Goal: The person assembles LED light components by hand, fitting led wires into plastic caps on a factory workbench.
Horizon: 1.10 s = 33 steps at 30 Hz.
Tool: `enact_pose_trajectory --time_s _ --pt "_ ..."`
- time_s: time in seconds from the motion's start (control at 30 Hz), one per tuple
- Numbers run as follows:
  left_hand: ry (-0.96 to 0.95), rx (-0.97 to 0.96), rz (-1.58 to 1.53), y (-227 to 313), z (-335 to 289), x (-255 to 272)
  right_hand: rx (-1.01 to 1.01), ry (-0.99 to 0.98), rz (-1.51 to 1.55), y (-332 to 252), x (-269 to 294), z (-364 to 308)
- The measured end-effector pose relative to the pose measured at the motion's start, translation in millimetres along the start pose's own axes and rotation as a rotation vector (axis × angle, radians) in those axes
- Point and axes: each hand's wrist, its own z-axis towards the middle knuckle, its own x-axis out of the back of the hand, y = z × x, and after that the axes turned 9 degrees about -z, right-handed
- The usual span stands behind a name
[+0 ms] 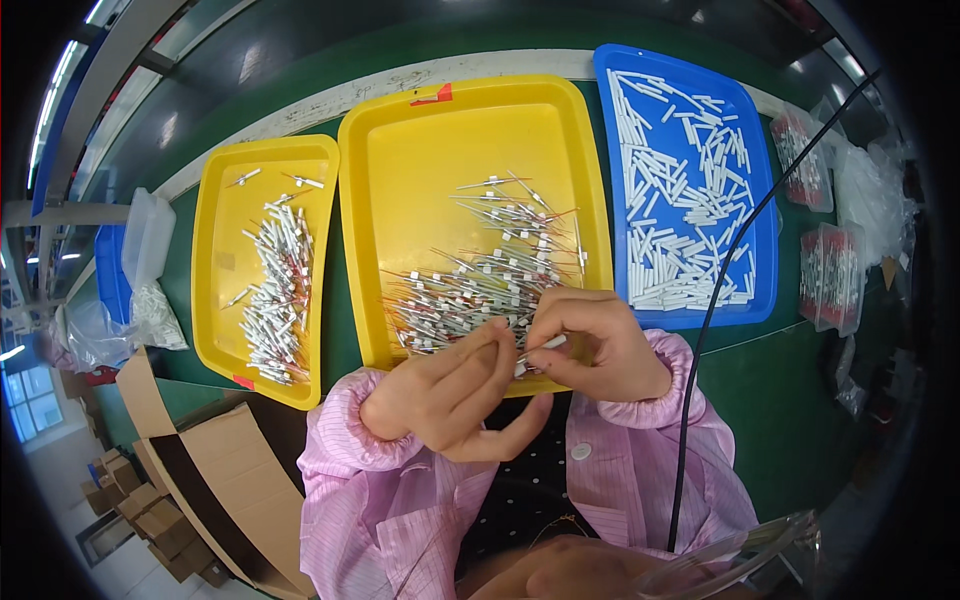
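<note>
My right hand (600,345) pinches a short white tube (548,344) between thumb and fingers, over the near edge of the large yellow tray (450,130). Close beside it, my left hand (450,390) has its fingers bent toward the tube, with one digit sticking out below; whatever its fingertips grip is too small to make out. Under and beyond both hands, a heap of thin wire-leaded parts (470,285) with white sleeves and reddish leads lies in the large tray.
On the left stands a smaller yellow tray (215,220) with a pile of sleeved parts (275,290). The blue tray (765,250) at right carries many white tubes (700,205). A black cable (700,370) crosses in front of it. Clear boxes (830,275) stand farther right; a cardboard box (240,480) is lower left.
</note>
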Motion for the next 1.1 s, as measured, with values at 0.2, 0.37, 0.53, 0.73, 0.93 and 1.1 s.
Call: enact_pose_trajectory --time_s 0.2,0.37,0.53,0.73,0.93,1.1 --pt "-0.014 0.368 0.597 -19.6 -23.3 9.6 -0.144 0.367 -0.409 12.0 -0.9 -3.7" --pt "0.063 1.121 0.955 -80.6 -66.4 50.9 -0.343 0.559 -1.182 36.0 38.0 -13.0" --pt "-0.035 1.134 0.983 -72.1 -50.0 22.1 -0.377 0.384 -1.277 58.9 49.3 -24.3" --pt "-0.384 0.551 0.471 -43.1 -18.6 -21.5 -0.425 0.319 -1.244 61.2 55.8 -18.3" --pt "-0.485 0.535 0.254 -47.4 -17.3 -18.4 -0.315 0.581 -1.276 53.1 54.1 -19.8" --pt "-0.126 0.563 0.077 -29.8 -7.0 -6.7 -0.268 0.568 -0.401 32.4 24.8 -14.1"
